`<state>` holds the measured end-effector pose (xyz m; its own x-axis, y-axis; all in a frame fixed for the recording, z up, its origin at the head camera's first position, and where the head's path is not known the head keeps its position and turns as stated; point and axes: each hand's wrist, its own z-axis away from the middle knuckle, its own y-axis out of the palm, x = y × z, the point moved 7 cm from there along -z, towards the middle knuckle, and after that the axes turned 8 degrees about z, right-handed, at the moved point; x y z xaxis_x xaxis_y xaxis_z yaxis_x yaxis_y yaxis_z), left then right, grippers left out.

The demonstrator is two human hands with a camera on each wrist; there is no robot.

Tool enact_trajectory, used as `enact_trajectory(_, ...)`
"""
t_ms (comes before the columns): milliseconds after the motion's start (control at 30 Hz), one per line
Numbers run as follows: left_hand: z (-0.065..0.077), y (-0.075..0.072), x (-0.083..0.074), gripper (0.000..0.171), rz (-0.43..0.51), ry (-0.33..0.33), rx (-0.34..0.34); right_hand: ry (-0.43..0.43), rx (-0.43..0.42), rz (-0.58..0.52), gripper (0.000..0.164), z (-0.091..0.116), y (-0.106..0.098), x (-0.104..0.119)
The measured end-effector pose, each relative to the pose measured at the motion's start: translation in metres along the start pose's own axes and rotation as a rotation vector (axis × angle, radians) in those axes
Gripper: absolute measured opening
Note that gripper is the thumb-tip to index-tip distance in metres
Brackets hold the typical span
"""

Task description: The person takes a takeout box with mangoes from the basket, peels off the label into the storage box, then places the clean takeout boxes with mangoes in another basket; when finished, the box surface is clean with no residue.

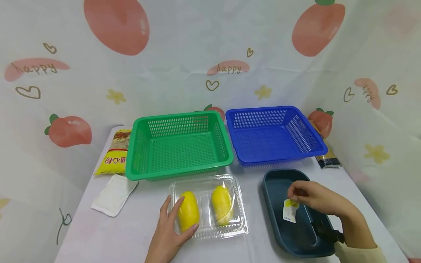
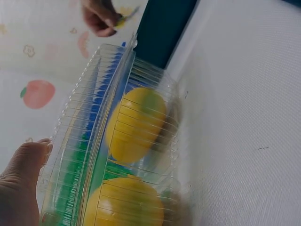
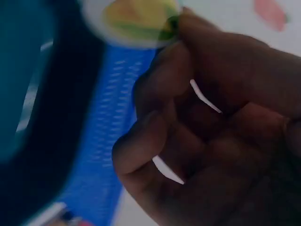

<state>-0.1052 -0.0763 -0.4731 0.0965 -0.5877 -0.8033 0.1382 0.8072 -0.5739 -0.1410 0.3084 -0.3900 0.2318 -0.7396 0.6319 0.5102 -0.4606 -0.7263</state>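
Note:
A clear plastic clamshell box (image 1: 227, 232) with a lid lies on the white table. Inside it are two yellow mangoes, a left one (image 1: 188, 212) and a right one (image 1: 222, 204). My left hand (image 1: 169, 232) rests over the box's left side with fingers spread; in the left wrist view a digit touches the lid's edge. My right hand (image 1: 317, 197) pinches a small white label with a yellow print (image 1: 290, 212) between thumb and fingertip. The label hangs over a dark teal tray (image 1: 275, 223). In the right wrist view the label is blurred and partly cut off.
Behind the box stands a green plastic basket (image 1: 181, 171), with a blue basket (image 1: 276, 159) to its right. At the left are a yellow food bag (image 1: 113, 160) and a white folded cloth (image 1: 113, 197). A packet (image 1: 329, 160) lies at the right edge.

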Motion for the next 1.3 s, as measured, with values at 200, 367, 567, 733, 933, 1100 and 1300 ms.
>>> enact_trajectory(200, 0.001, 0.001, 0.002, 0.086, 0.002, -0.006, -0.007, 0.077, 0.141, -0.095, 0.006, -0.014, 0.019, -0.048)
enact_trajectory(367, 0.000, 0.002, 0.000, 0.086, -0.012, -0.016, 0.003, 0.100, 0.129, -0.067, 0.005, -0.021, 0.027, -0.061)
enact_trajectory(567, 0.000, 0.002, -0.001, 0.086, -0.011, -0.021, 0.001, 0.085, 0.112, -0.069, 0.005, -0.027, 0.031, -0.064)
enact_trajectory(733, 0.000, 0.001, -0.001, 0.085, -0.015, -0.037, 0.006, 0.115, 0.076, -0.038, 0.005, -0.028, 0.032, -0.065)
enact_trajectory(933, 0.000, 0.001, -0.001, 0.085, -0.019, -0.042, 0.008, 0.163, 0.044, 0.039, 0.010, -0.027, 0.029, -0.068)
enact_trajectory(1100, 0.000, 0.002, -0.002, 0.085, -0.018, -0.042, 0.007, 0.207, 0.029, 0.107, 0.018, -0.029, 0.027, -0.073)
enact_trajectory(1300, 0.000, 0.002, -0.002, 0.085, -0.020, -0.032, 0.004, 0.205, -0.010, 0.161, 0.026, -0.027, 0.019, -0.068)
